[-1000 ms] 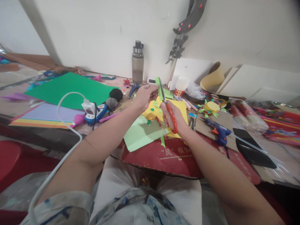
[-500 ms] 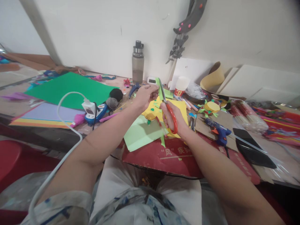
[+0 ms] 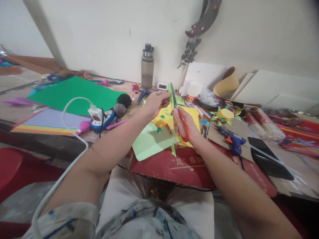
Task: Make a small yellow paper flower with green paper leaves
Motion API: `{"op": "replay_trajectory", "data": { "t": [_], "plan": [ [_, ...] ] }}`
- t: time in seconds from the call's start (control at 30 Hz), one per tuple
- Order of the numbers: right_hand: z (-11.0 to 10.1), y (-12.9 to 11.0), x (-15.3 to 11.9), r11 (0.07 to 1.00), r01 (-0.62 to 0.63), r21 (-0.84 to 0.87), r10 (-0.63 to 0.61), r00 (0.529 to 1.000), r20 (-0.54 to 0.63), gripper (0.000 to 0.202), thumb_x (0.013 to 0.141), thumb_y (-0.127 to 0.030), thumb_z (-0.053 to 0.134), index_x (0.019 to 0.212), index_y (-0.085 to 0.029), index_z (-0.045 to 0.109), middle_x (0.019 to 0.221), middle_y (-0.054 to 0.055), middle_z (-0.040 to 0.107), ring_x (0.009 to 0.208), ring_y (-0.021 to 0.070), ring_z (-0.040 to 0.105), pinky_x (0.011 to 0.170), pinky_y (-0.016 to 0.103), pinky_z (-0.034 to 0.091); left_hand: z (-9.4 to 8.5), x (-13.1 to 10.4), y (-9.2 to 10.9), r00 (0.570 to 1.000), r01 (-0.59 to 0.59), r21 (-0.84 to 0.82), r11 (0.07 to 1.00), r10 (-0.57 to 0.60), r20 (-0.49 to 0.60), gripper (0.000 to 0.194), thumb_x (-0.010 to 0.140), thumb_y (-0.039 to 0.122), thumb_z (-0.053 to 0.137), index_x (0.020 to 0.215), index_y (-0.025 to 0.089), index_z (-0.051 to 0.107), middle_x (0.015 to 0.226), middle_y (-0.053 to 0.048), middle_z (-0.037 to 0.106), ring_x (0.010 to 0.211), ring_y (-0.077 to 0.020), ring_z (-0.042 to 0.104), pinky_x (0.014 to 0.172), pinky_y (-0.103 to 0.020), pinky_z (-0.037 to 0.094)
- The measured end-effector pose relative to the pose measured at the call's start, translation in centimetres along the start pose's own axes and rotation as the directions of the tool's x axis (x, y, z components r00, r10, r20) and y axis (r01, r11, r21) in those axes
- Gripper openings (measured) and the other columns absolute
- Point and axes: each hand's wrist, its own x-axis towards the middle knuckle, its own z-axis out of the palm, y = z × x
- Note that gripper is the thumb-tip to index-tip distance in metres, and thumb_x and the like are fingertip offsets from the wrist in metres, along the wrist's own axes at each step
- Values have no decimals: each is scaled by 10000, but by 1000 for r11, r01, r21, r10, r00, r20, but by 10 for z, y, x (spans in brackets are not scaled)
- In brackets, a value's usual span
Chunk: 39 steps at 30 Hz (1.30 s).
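My right hand (image 3: 185,124) grips a pair of scissors (image 3: 184,126) by its orange-red handles, blades pointing up and away from me. Pinched in the fingers of my left hand (image 3: 157,102) is a narrow strip of light green paper (image 3: 170,94), lying right along the scissor blades. Below both hands, a yellow paper craft piece (image 3: 159,122) with green bits sits near a pale green sheet (image 3: 149,142) and a yellow sheet (image 3: 193,116). These rest on a red printed board (image 3: 159,166). A small green scrap (image 3: 173,150) lies at the sheet's edge.
A water bottle (image 3: 147,68) and a small digital clock (image 3: 162,86) stand by the wall. On the right lie a blue glue gun (image 3: 235,142), a paper cup (image 3: 193,91) and a yellow-green paper piece (image 3: 225,114). Leftward are a green sheet (image 3: 77,93) and a white cable (image 3: 74,159).
The green strip and scissor blades have shifted slightly, and the clock is now less covered by the strip. Both hands keep their holds.
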Motion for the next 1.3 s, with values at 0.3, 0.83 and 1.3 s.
{"op": "replay_trajectory", "data": {
  "t": [0.3,0.83,1.3],
  "plan": [
    [2,-9,-6,996,-18,90,18,1000,0,564,851,-814,510,859,-251,479,573,-60,413,446,106,429,362,232,347,0,-1,-1,999,0,2,1000,0,36,205,842,108,694,674,125,578,584,38,548,491,-25,493,512,-156,384],
    [-7,-2,10,975,-24,219,52,991,-120,485,765,-615,772,808,-261,442,478,-99,417,328,93,387,295,241,315,-9,4,7,989,11,77,997,-22,147,187,826,139,700,674,121,592,585,25,585,500,-37,524,534,-180,406],
    [-28,17,30,944,239,228,-202,964,-172,565,681,-591,848,1085,-295,587,939,37,687,878,259,722,721,446,646,-8,-5,5,913,-14,584,812,-228,339,163,809,143,713,660,127,650,596,-5,611,536,-61,538,603,-234,425]
  ]
}}
